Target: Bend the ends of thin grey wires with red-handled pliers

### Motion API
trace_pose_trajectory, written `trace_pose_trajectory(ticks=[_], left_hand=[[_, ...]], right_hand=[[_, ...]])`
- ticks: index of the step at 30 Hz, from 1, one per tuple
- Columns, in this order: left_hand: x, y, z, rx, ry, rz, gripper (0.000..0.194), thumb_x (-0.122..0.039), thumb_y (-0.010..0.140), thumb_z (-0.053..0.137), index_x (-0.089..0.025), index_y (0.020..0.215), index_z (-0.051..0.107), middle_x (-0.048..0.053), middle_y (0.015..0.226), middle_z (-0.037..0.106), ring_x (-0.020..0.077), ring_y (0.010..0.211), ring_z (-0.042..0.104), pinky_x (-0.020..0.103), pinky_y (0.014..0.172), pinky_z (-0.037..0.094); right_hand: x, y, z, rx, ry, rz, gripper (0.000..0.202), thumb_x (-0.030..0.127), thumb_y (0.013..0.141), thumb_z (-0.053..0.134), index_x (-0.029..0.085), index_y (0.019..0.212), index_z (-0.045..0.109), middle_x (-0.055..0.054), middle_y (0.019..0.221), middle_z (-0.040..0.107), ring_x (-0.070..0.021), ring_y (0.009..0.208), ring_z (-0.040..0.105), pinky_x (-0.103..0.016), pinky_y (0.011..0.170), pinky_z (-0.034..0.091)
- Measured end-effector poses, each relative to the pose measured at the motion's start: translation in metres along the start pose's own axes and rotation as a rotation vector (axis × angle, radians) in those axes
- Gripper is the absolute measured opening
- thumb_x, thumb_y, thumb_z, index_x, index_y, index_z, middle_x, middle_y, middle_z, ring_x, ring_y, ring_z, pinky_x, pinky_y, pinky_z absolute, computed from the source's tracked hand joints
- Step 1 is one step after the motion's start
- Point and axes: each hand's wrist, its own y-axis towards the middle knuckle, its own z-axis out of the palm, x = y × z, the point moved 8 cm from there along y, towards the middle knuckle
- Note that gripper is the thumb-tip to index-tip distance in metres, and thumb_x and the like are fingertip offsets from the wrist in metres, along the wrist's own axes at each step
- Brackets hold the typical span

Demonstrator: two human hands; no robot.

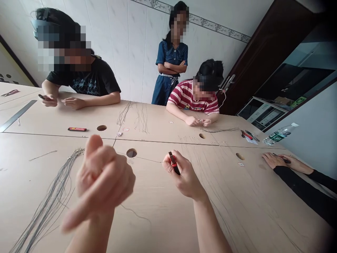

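My left hand [105,175] is raised over the table, its fingers curled closed around a thin grey cord. One stretch of the cord [143,159] runs taut to my right hand, and a loose tail curls below my left wrist. My right hand [184,175] grips small red-and-black pliers [173,163], jaws pointing up and away. The cord meets my right fingertips beside the tool; the exact contact is hidden. Left of my left hand lies a bundle of thin grey cords [56,184] with small metal ends near the top.
Several thin strands lie right of my right hand. Round holes [131,153] pierce the table [158,218]. Beyond are a red utility knife [77,129], a steel ruler [19,115] and a water bottle [280,135]. Co-workers sit opposite; another person's hands [277,161] rest at right.
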Motion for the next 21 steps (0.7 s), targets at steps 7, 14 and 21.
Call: trace_pose_trajectory(ticks=[7,14,21], left_hand=[[-0.056,0.01,-0.022,-0.46,-0.264,0.594,0.044,-0.047,0.103,0.031,-0.033,0.105,0.073,-0.005,0.118,0.072,0.0143,0.115,0.063,0.024,0.095,0.053],[-0.016,0.037,-0.016,-0.556,0.034,0.451,0.051,-0.054,0.099,0.038,-0.018,0.102,0.074,0.011,0.12,0.071,0.0262,0.121,0.06,0.042,0.104,0.045],[0.023,0.052,0.028,-0.022,0.45,-0.035,0.054,-0.052,0.098,0.04,-0.013,0.086,0.075,0.011,0.091,0.075,0.0208,0.079,0.066,0.031,0.074,0.051]], right_hand=[[0.011,-0.003,0.006,0.022,0.011,-0.064,0.018,0.019,0.095,0.048,0.023,0.079,0.041,0.002,0.075,0.045,-0.0153,0.073,0.04,-0.028,0.069,0.036],[0.019,-0.005,0.007,0.066,0.008,-0.091,0.014,0.015,0.093,0.049,0.023,0.082,0.044,0.0,0.079,0.047,-0.0163,0.075,0.044,-0.029,0.068,0.038],[0.013,-0.005,-0.007,-0.013,-0.021,-0.091,0.014,0.016,0.094,0.047,0.023,0.082,0.045,-0.001,0.082,0.051,-0.0166,0.078,0.048,-0.03,0.07,0.041]])
